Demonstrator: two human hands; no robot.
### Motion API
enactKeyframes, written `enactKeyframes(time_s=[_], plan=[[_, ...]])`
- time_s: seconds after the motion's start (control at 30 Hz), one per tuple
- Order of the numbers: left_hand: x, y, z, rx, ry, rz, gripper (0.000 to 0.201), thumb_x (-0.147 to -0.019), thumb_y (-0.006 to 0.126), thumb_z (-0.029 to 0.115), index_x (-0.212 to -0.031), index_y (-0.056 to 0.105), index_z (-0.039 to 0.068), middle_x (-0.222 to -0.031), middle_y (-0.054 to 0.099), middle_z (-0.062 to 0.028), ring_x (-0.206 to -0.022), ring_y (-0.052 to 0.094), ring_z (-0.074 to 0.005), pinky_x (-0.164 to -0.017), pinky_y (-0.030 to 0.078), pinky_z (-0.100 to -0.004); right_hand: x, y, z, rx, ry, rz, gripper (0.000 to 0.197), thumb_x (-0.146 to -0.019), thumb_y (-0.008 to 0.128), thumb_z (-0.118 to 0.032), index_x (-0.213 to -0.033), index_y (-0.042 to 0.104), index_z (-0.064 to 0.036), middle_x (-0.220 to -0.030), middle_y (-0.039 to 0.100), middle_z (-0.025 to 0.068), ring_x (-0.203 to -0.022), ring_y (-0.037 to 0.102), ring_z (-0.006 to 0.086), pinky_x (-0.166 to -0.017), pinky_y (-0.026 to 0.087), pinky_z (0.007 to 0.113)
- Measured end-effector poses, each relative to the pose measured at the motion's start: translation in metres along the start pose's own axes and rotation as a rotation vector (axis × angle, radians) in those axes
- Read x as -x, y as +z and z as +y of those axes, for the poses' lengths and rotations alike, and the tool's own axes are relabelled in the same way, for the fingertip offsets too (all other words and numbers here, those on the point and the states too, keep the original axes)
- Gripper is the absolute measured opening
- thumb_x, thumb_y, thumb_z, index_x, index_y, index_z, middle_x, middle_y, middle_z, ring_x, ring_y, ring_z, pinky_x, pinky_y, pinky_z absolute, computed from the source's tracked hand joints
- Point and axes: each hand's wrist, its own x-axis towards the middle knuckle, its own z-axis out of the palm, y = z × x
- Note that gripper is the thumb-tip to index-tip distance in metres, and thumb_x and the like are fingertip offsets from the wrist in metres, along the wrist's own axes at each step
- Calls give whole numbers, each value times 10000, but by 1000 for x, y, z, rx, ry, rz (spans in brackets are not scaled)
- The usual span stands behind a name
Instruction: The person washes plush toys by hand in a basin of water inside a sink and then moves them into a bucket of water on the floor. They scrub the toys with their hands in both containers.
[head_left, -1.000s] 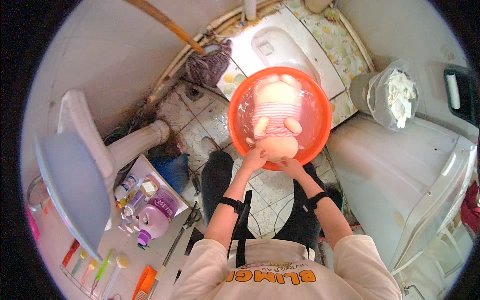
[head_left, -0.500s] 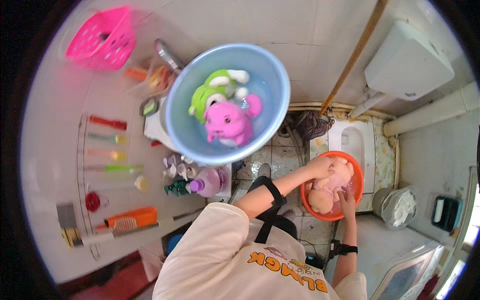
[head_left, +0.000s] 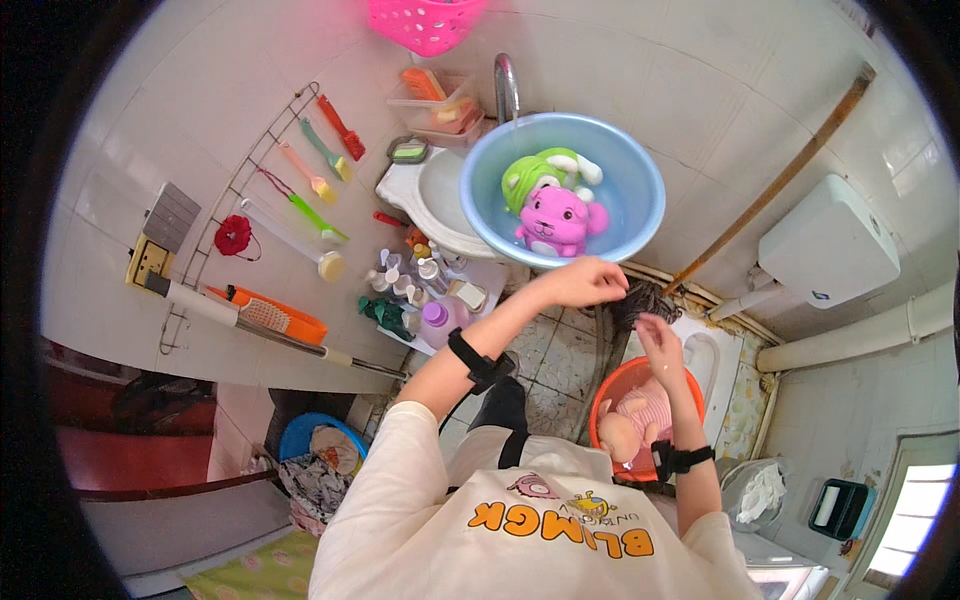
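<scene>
Both hands are raised in the air, empty and loosely bent. My left hand [head_left: 590, 284] hangs just in front of the near rim of a light blue basin [head_left: 482, 222]. In this basin a pink plush toy [head_left: 556, 220] leans against a green and white plush toy [head_left: 528, 178]. My right hand [head_left: 662, 348] is above the far side of an orange basin [head_left: 597, 412] on the floor. A plush doll in pink stripes [head_left: 622, 438] lies in the orange basin, partly hidden by my right forearm.
The blue basin rests over a white sink [head_left: 448, 190] under a tap [head_left: 507, 90]. Bottles, including a purple one [head_left: 440, 322], crowd a low shelf. Brushes hang from a wall rack [head_left: 240, 180]. A mop [head_left: 770, 185] leans beside a white cistern [head_left: 830, 240]. A bin [head_left: 758, 495] stands right.
Both hands have left the doll and come up out of the orange basin. The doll stays in that basin. My view has shifted, moving the blue basin rightward in the picture.
</scene>
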Motion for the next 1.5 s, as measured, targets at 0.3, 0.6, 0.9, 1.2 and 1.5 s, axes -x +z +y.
enactKeyframes(time_s=[0.3,0.6,0.9,1.2,1.5], plan=[[11,-172,-62,-333,-207,553,401,-760,673,266,-1042,578,-3,-955,629,-156,-888,614,-246,-796,481,-330,-141,61,-123,149,-273,-41,301,-828,610,-201,-1032,578,19,-902,653,134,-852,633,206,-775,478,303],[-32,-223,-99,-603,-282,320,755,-635,747,374,-1226,445,13,-1176,488,-234,-1080,491,-384,-920,414,-399,-233,113,-88,653,-269,-220,770,-571,782,-422,-1187,504,-53,-1090,565,173,-1011,547,334,-882,432,391],[-29,-218,-136,-569,-372,70,1059,-603,760,427,-1377,199,-28,-1273,345,-312,-1108,470,-411,-940,407,-392,-232,79,-130,733,-133,-395,744,-515,828,-324,-1134,498,-76,-1056,538,152,-975,542,336,-842,445,394],[-28,-206,-132,-596,-468,136,984,-683,700,386,-1389,147,-18,-1317,320,-313,-1081,494,-417,-920,423,-403,-247,86,-85,983,-259,-668,997,-489,851,-244,-1285,287,-36,-1171,434,230,-1061,472,406,-893,419,427],[-16,-194,-122,-559,-495,259,855,-757,630,382,-1414,172,83,-1360,310,-260,-1072,502,-414,-892,440,-436,-267,89,-48,1028,-213,-875,1110,-493,853,-353,-1358,222,-62,-1222,383,274,-1093,420,474,-934,369,495]])
